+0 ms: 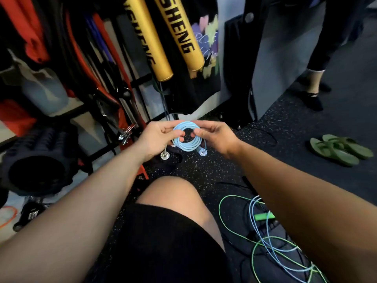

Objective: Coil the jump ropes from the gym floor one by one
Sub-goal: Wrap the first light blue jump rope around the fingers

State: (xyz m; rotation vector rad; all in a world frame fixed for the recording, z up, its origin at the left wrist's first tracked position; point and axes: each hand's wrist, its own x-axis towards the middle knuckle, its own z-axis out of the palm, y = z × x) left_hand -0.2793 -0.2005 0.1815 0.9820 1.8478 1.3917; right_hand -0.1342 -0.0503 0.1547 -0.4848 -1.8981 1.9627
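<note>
Over a bent knee (171, 193), the left hand (156, 137) and right hand (215, 136) each pinch a tight blue rope coil (184, 147) in mid-air; should either grip slacken, the springy loops may burst open over the floor (204, 170).

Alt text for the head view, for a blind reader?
A left hand and right hand pinch opposite sides of a coiled light blue jump rope above a speckled gym floor. Loose green and blue ropes lie tangled on the floor at lower right.
</note>
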